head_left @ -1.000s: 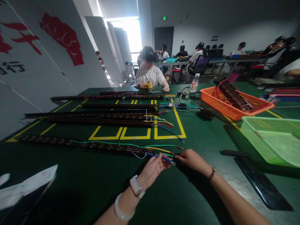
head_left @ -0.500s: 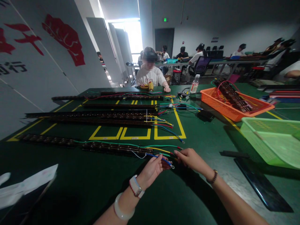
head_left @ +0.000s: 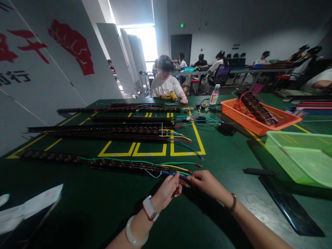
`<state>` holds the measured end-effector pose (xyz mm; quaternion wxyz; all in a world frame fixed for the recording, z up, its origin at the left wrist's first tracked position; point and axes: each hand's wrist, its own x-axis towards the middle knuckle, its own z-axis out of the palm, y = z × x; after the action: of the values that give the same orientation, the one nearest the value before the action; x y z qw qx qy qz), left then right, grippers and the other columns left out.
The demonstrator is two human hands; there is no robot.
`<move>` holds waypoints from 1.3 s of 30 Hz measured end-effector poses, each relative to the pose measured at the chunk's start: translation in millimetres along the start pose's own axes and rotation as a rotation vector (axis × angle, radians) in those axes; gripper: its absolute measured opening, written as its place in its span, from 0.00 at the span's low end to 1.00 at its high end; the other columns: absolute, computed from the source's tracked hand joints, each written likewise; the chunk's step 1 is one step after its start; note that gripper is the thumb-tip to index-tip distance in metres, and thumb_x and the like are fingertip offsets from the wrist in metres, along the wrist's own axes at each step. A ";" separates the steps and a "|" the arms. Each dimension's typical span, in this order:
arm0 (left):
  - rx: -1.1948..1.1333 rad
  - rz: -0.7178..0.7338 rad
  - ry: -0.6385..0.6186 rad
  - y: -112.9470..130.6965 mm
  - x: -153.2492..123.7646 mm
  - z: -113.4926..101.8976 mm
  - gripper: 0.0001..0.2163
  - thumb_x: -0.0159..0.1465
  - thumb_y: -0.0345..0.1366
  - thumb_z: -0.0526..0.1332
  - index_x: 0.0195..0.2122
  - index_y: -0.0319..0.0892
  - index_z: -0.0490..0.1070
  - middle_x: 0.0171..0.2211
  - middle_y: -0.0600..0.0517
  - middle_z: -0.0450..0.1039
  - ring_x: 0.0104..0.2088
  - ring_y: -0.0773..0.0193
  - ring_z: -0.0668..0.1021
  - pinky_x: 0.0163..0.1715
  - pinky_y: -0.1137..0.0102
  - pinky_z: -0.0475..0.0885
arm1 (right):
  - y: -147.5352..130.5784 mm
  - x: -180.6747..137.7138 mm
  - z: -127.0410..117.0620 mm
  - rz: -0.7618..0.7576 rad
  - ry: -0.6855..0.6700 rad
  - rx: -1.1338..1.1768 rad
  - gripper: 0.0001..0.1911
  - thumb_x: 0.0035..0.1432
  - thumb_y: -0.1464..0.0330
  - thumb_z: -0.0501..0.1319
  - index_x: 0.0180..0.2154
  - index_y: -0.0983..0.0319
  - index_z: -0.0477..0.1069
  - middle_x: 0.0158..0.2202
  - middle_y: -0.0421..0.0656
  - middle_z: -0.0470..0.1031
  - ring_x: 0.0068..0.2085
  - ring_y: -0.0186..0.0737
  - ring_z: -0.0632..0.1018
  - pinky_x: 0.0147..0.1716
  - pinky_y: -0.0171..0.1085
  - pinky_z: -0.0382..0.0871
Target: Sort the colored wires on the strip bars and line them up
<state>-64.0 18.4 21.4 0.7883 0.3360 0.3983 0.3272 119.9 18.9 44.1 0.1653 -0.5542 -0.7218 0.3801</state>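
Note:
My left hand is closed on a blue wire, thumb and fingers pinched near its end. The thumb and fingertips of my right hand come together at the wire's tip, whose lug is hidden there. The wire comes out of the right end of a long dark wiring harness lying across the table. A green wire and a yellow wire, both with red-sleeved ends, lie just beyond my hands. A thin white tie loops beside the blue wire.
Further long dark harnesses lie across yellow tape outlines on the green table. To the right are an orange basket, a green basket and a glossy black slab. A person sits opposite, near a yellow heat gun.
My right hand has moved slightly left and down to the blue wire's tip, covering the lug that showed before. Across the table, the yellow heat gun has tilted over in the person's hand.

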 end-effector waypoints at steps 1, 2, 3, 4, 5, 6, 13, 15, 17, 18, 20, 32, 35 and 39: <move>0.080 -0.020 -0.030 0.5 -1.3 1.3 0.17 0.60 0.50 0.56 0.36 0.38 0.65 0.28 0.49 0.74 0.19 0.74 0.68 0.18 0.76 0.54 | 0.1 0.4 -0.9 -0.012 0.025 -0.036 0.25 0.62 0.53 0.49 0.24 0.64 0.70 0.21 0.39 0.70 0.22 0.31 0.67 0.21 0.29 0.54; 0.162 -0.039 -0.064 0.7 -2.4 2.4 0.19 0.61 0.51 0.54 0.37 0.37 0.65 0.27 0.48 0.75 0.17 0.73 0.67 0.16 0.76 0.52 | 0.4 0.7 -1.3 -0.023 0.045 -0.082 0.24 0.62 0.54 0.50 0.25 0.63 0.70 0.22 0.40 0.71 0.23 0.31 0.68 0.22 0.29 0.55; 0.238 -0.052 -0.096 0.5 -3.2 3.4 0.20 0.61 0.52 0.52 0.36 0.37 0.66 0.26 0.47 0.75 0.16 0.73 0.67 0.16 0.76 0.52 | 0.8 1.1 -1.1 -0.032 0.059 -0.138 0.22 0.62 0.55 0.50 0.25 0.63 0.71 0.23 0.40 0.72 0.24 0.32 0.69 0.22 0.30 0.55; 0.303 -0.055 -0.127 -0.1 -3.5 4.0 0.21 0.61 0.53 0.51 0.36 0.36 0.67 0.26 0.47 0.75 0.16 0.73 0.67 0.15 0.76 0.51 | 1.2 1.4 -0.5 -0.035 0.066 -0.201 0.21 0.62 0.56 0.51 0.26 0.63 0.72 0.24 0.41 0.74 0.24 0.33 0.71 0.23 0.30 0.55; 0.354 -0.050 -0.151 -0.8 -3.5 4.3 0.22 0.62 0.53 0.49 0.35 0.36 0.67 0.25 0.46 0.76 0.15 0.73 0.67 0.14 0.76 0.51 | 1.6 1.8 0.5 -0.031 0.066 -0.270 0.20 0.62 0.57 0.52 0.27 0.62 0.72 0.25 0.42 0.75 0.25 0.34 0.72 0.23 0.31 0.55; 0.389 -0.044 -0.168 -1.5 -3.2 4.3 0.23 0.61 0.54 0.49 0.34 0.36 0.67 0.25 0.46 0.76 0.15 0.73 0.68 0.13 0.76 0.51 | 1.9 2.1 1.7 -0.023 0.062 -0.337 0.18 0.62 0.58 0.52 0.28 0.62 0.73 0.26 0.43 0.75 0.26 0.35 0.73 0.24 0.31 0.55; 0.412 -0.046 -0.192 -2.8 -1.8 0.6 0.25 0.61 0.56 0.47 0.29 0.36 0.67 0.21 0.45 0.75 0.13 0.72 0.68 0.11 0.77 0.50 | -1.5 2.6 10.2 0.008 0.016 -0.583 0.17 0.63 0.60 0.53 0.30 0.60 0.75 0.29 0.46 0.78 0.30 0.41 0.78 0.26 0.32 0.59; 0.422 -0.043 -0.194 -2.0 -2.8 0.9 0.25 0.61 0.56 0.47 0.28 0.36 0.67 0.21 0.46 0.75 0.13 0.72 0.68 0.11 0.77 0.51 | -3.3 2.4 11.4 0.016 0.023 -0.632 0.17 0.63 0.60 0.53 0.30 0.61 0.75 0.29 0.47 0.78 0.30 0.42 0.78 0.26 0.32 0.61; 0.431 -0.042 -0.190 -1.3 -3.7 1.6 0.25 0.61 0.56 0.47 0.28 0.37 0.67 0.20 0.47 0.74 0.13 0.72 0.68 0.11 0.78 0.51 | -4.8 2.3 12.8 0.019 0.026 -0.664 0.17 0.63 0.60 0.53 0.30 0.61 0.75 0.29 0.47 0.78 0.30 0.42 0.78 0.26 0.32 0.62; 0.434 -0.044 -0.187 -1.1 -3.9 1.9 0.24 0.60 0.56 0.48 0.28 0.37 0.67 0.20 0.47 0.74 0.13 0.72 0.68 0.11 0.78 0.51 | -5.3 2.3 13.7 0.018 0.022 -0.673 0.17 0.63 0.61 0.52 0.31 0.61 0.75 0.29 0.47 0.78 0.30 0.42 0.78 0.27 0.32 0.62; 0.429 -0.048 -0.185 -1.1 -3.6 2.1 0.24 0.60 0.56 0.48 0.28 0.37 0.66 0.19 0.48 0.74 0.13 0.72 0.68 0.11 0.78 0.52 | -5.4 1.9 15.5 0.016 0.007 -0.686 0.17 0.63 0.61 0.52 0.32 0.61 0.75 0.29 0.48 0.78 0.30 0.42 0.78 0.27 0.32 0.63; 0.417 -0.060 -0.187 4.9 -7.6 4.3 0.23 0.60 0.56 0.49 0.28 0.38 0.65 0.17 0.51 0.72 0.13 0.72 0.67 0.13 0.77 0.51 | -4.6 20.8 -26.1 -0.155 0.230 -0.413 0.17 0.61 0.57 0.53 0.34 0.61 0.73 0.33 0.45 0.74 0.35 0.39 0.74 0.34 0.34 0.64; 0.406 -0.054 -0.192 3.7 -7.3 4.4 0.23 0.60 0.55 0.49 0.27 0.38 0.66 0.17 0.51 0.71 0.14 0.72 0.67 0.14 0.77 0.51 | -3.4 39.0 -23.5 -0.311 0.192 -0.393 0.19 0.58 0.56 0.58 0.45 0.61 0.71 0.42 0.47 0.71 0.43 0.43 0.71 0.44 0.38 0.63; 0.392 -0.024 -0.180 -1.5 -4.4 3.8 0.23 0.60 0.55 0.49 0.26 0.38 0.66 0.16 0.51 0.70 0.12 0.72 0.66 0.13 0.76 0.52 | -4.7 58.5 -4.4 -0.467 0.071 -0.517 0.32 0.50 0.56 0.64 0.53 0.64 0.64 0.48 0.52 0.69 0.49 0.50 0.68 0.50 0.45 0.59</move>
<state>-62.5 13.1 23.7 0.7442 0.5058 0.3864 0.2027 100.3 74.3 39.7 0.1270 -0.4107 -0.8952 0.1172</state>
